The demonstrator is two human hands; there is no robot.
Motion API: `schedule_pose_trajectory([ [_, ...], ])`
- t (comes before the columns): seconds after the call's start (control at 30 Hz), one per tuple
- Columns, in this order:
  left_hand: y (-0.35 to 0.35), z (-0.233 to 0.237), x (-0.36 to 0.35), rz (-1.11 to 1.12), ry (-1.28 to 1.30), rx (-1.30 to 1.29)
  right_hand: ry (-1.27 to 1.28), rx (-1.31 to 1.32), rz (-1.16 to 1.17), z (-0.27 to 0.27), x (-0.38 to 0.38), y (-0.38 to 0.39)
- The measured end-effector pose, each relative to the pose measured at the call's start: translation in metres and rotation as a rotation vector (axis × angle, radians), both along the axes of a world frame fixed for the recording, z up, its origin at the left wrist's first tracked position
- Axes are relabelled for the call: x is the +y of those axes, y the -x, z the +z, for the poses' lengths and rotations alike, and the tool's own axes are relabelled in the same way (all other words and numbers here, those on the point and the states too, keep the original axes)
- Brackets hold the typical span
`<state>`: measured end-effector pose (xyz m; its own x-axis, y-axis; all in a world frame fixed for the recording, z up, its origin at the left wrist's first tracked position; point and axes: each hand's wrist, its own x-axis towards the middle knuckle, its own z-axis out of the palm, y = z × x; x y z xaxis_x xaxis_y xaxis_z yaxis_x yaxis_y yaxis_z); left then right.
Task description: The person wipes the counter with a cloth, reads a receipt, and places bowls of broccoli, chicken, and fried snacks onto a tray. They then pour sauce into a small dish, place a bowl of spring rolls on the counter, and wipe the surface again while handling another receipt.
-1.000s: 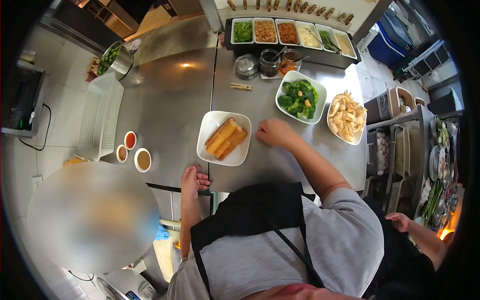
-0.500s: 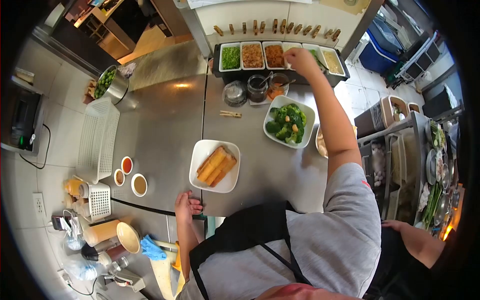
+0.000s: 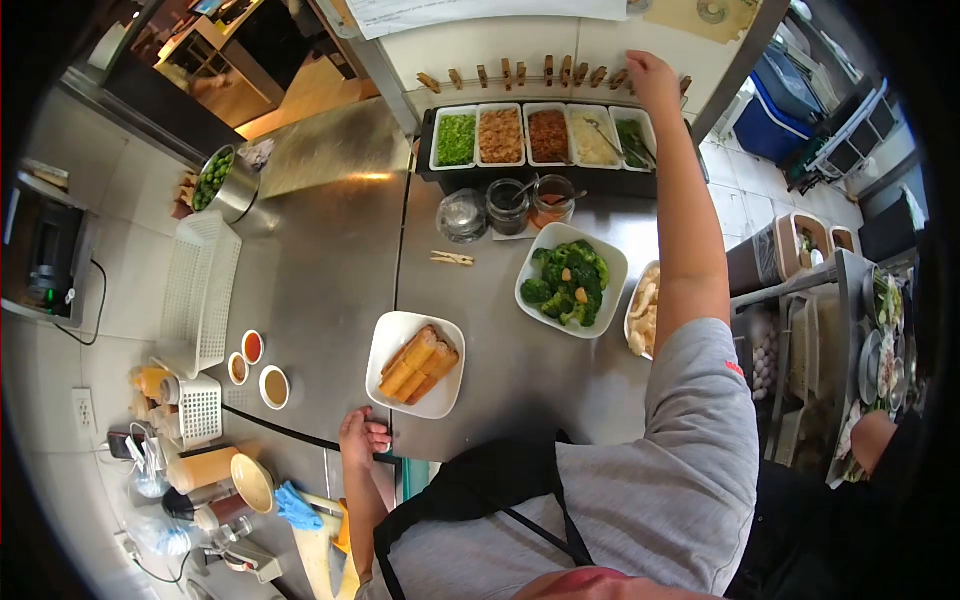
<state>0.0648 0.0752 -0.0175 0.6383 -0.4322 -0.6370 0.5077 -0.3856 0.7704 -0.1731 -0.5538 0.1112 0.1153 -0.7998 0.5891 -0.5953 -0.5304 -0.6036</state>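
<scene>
My right hand (image 3: 652, 80) is raised to the back wall, at the right part of a row of wooden clothespins (image 3: 566, 70). Its fingers are closed, and whatever is between them is hidden. My left hand (image 3: 362, 436) hangs at the front edge of the counter, fingers loosely apart and holding nothing. Near it stands a white square bowl (image 3: 375, 385) with fried rolls (image 3: 420, 366). Farther right are a white bowl (image 3: 606, 318) of broccoli (image 3: 570, 283) and, partly hidden by my right arm, a dish of pale food (image 3: 643, 312).
Topping trays (image 3: 500, 136) line the back, behind jars (image 3: 508, 205). A wooden clothespin (image 3: 452, 258) lies on the steel counter (image 3: 310, 270). Small sauce cups (image 3: 275, 387), a white basket (image 3: 200, 290) and a pot of green fruit (image 3: 235, 190) stand left. Another person's arm (image 3: 872, 440) shows at right.
My right hand has moved from above the topping trays up and back to the clothespins on the wall. My left hand stays by the counter edge. The view has shifted slightly.
</scene>
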Motion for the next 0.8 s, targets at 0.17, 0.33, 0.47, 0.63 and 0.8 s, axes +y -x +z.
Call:
schedule_pose_trajectory([
  [0.17,-0.001,0.001,-0.002,0.000,-0.024,0.008,0.416,0.404,-0.069,0.004,0.024,-0.049],
  [0.33,0.001,-0.003,0.003,-0.012,-0.052,-0.018,0.229,1.012,-0.169,-0.015,-0.004,-0.058],
  [0.47,-0.002,0.009,0.003,0.009,0.001,0.045,0.380,0.781,-0.140,-0.044,-0.066,-0.039],
  [0.63,-0.001,0.007,0.001,-0.018,0.012,0.062,0.460,0.465,-0.221,0.027,0.045,-0.039],
  [0.8,-0.004,-0.002,0.003,-0.035,0.019,0.058,0.461,0.202,0.411,0.002,0.142,-0.116],
])
